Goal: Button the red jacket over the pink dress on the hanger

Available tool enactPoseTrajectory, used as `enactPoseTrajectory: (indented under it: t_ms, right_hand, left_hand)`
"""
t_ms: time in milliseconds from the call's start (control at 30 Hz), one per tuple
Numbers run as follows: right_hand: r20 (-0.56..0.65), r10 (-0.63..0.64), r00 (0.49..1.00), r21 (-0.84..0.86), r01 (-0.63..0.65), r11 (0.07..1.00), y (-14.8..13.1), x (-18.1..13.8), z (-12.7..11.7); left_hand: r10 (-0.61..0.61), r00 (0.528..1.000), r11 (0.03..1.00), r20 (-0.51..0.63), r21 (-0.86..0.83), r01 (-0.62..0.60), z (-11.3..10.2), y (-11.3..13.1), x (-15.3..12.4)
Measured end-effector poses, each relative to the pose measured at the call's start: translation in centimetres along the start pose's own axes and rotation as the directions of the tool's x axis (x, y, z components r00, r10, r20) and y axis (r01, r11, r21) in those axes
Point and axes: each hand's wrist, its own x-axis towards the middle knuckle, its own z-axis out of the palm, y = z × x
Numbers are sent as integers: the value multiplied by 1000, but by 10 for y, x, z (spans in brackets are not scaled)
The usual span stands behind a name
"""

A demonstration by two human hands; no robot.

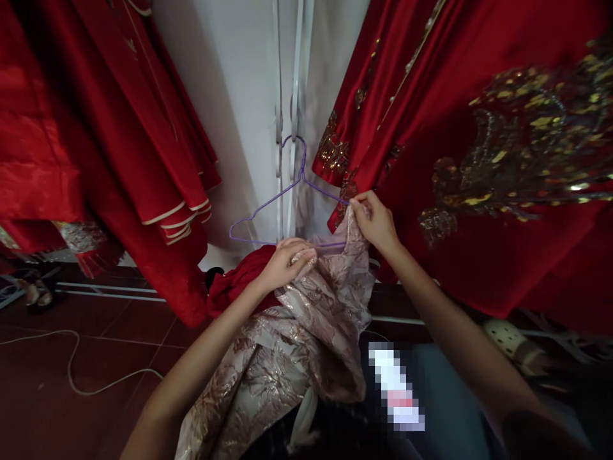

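A pale pink brocade garment with gold floral pattern drapes down in front of me. My left hand is closed on its upper edge, against the bottom bar of a purple wire hanger. My right hand pinches the garment's other corner at the hanger's right shoulder. A dark red cloth bunches under my left wrist. The hanger's hook points up toward the white wall rails.
Red garments hang at left; a red robe with gold embroidery hangs at right. A white cable lies on the dark red floor. Shoes sit at far left, a pale clog at right.
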Motion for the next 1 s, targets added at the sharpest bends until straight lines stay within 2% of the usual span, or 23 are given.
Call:
enactPoseTrajectory:
  t_ms: [67, 133, 200, 300, 367, 467, 1000]
  right_hand:
    - [-32, 1, 1000, -2, -1, 1000, 2, -1, 1]
    - [-68, -6, 998, -9, 6, 1000, 5, 1, 0]
    - [-93, -19, 996, -14, 18, 1000, 7, 4, -3]
    - [-103, -28, 994, -12, 27, 1000, 8, 10, -7]
    - [-106, -20, 994, -8, 19, 1000, 9, 12, -8]
    - [-98, -8, 995, -11, 6, 1000, 10, 15, -9]
    - [-65, -14, 998, 8, 14, 1000, 6, 19, -18]
  left_hand:
    - [-29, 997, 999, -72, 18, 31, -10, -9, -5]
    - [-90, 975, 989, -203, 100, 112, -24, -28, -18]
    - [-178, 916, 948, -360, 187, 258, -40, -55, -36]
    - [-271, 827, 878, -492, 225, 422, -63, -97, -66]
    - [-296, 816, 858, -497, 238, 456, -73, -117, -80]
    - [-306, 825, 860, -475, 234, 454, -79, -133, -87]
    - [-302, 830, 874, -469, 210, 437, -87, -143, -87]
